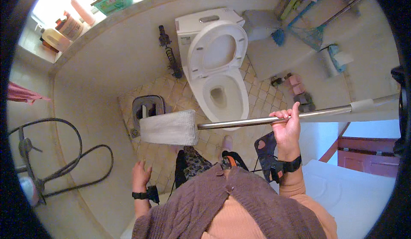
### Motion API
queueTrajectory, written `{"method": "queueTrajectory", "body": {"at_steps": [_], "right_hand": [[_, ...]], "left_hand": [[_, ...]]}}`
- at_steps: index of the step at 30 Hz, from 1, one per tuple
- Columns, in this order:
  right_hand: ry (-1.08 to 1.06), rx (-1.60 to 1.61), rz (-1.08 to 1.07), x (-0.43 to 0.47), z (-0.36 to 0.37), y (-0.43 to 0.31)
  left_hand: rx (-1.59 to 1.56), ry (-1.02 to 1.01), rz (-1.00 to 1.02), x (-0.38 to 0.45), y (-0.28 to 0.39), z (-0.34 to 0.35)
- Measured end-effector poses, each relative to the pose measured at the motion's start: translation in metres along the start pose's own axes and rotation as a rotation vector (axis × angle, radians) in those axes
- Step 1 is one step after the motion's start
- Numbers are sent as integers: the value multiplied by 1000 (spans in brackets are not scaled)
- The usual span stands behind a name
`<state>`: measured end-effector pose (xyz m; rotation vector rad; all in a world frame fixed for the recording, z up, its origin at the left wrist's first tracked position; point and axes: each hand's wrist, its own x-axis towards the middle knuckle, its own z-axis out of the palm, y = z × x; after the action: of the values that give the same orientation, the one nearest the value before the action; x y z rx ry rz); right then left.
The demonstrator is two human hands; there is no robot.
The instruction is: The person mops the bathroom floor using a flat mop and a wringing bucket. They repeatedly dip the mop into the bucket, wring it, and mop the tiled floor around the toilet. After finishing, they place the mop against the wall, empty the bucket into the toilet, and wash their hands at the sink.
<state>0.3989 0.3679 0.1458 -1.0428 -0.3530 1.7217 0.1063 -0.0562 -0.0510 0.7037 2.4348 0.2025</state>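
My right hand (285,129) grips the metal pole (237,123) of a flat mop, its thumb lying along the shaft. The pole runs nearly level across the view, with a light sleeve at its right end. At its left end is the mop head, covered by a whitish pad (168,128), raised in front of me. My left hand (141,176) hangs at the lower left with fingers apart and nothing in it. Beyond the pole is a white toilet (224,107), its lid and seat raised. The pad partly hides a dark grey bucket (162,102) on the tiled floor.
A black hose (110,162) with shower fittings hangs at left. Bottles (56,39) and a green box (114,1) line the window ledge. A toilet brush (168,52) stands by the toilet. Toilet paper (335,59) is on the right wall. A white door (350,184) is at lower right.
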Motion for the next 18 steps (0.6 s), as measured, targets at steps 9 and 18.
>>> {"method": "queueTrajectory", "body": {"at_steps": [9,18], "right_hand": [[78,-93,8,60,-92,-62],[237,-254,-226,22,-126,-129]], "left_hand": [[-41,-111,114,-3,100,30],[47,-172,313,38,139,53]]}}
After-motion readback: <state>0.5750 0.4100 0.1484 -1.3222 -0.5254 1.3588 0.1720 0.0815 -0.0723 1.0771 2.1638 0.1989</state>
